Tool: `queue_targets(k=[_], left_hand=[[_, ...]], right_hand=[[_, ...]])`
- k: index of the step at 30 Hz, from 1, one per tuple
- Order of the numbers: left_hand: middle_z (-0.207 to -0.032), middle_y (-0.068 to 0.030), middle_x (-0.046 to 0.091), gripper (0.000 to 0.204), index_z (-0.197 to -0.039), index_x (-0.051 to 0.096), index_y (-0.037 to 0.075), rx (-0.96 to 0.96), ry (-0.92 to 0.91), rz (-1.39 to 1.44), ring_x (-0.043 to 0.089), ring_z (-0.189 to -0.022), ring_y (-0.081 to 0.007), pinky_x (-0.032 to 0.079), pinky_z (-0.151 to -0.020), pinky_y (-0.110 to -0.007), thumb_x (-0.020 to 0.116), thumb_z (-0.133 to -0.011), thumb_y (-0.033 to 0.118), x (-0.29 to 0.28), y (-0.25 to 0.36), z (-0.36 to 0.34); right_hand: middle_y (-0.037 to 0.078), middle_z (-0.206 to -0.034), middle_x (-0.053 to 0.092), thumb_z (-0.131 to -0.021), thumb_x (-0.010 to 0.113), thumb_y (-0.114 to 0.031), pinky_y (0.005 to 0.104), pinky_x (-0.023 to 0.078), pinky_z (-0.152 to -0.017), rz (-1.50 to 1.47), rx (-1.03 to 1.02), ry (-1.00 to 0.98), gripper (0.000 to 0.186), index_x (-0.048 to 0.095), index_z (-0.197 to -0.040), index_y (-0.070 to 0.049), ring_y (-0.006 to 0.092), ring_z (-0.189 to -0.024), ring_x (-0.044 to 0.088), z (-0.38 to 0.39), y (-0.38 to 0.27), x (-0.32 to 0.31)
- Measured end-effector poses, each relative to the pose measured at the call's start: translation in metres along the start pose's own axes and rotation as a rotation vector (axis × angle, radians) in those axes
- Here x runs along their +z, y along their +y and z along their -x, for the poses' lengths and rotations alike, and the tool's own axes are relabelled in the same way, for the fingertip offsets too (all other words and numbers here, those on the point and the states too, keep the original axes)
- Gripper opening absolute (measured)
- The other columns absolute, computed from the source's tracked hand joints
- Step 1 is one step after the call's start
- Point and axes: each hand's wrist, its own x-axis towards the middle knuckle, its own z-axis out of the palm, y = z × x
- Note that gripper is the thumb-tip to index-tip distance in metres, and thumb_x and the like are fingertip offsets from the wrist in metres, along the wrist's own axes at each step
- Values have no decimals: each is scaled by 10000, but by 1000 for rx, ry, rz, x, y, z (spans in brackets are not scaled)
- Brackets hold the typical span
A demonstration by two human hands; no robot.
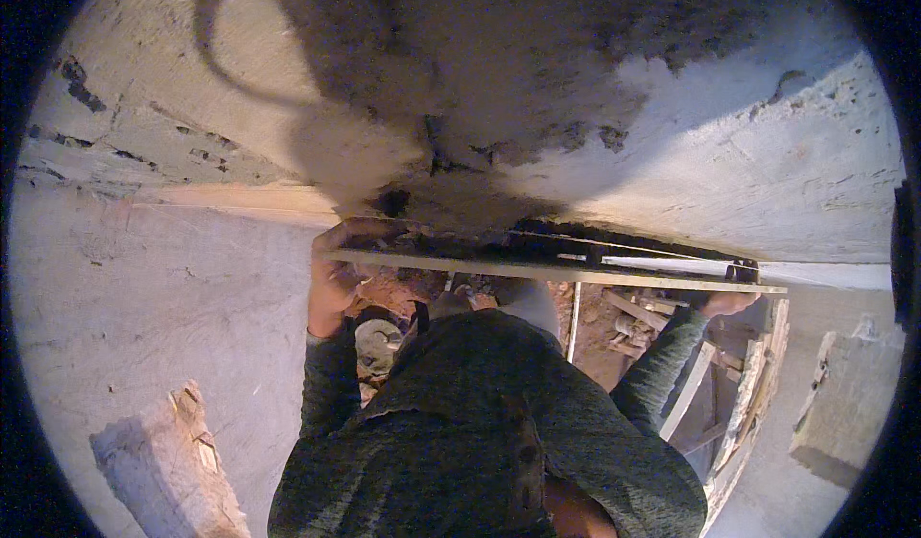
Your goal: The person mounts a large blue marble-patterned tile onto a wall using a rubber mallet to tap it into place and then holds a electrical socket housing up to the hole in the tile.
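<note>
A long, straight, pale-edged bar runs crosswise in front of me, close to the rough wall. My left hand is closed round its left end, with the fingers bent over the top. At the far right end, my right hand grips the bar from below; its fingers are partly hidden behind it. A thin string-like line stretches along the dark gap between bar and wall. My head's shadow darkens much of the wall, so the bar's far side is hard to make out.
Below the bar lie rubble and scraps of wood, with a round pale object near my left forearm. Wooden boards stand at the right. A broken-edged pale block is at lower left, and a flat slab at far right.
</note>
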Motion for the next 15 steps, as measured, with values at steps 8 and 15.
queue_targets(k=[8,15], left_hand=[[-1032,-153,688,428,-1056,639,-66,-23,-30,101,664,-919,-208,526,-806,-309,730,-678,115,0,2,-1],[-1032,-143,690,401,-1043,640,-66,31,-15,109,658,-908,-212,532,-769,-309,720,-676,74,0,-10,1]], right_hand=[[171,-1000,613,-887,601,-278,400,550,-768,80,-69,24,361,605,-1076,29,271,-892,632,3,-16,2],[170,-1013,612,-888,602,-253,400,539,-790,17,13,17,345,597,-1088,27,280,-899,622,2,-4,2]])
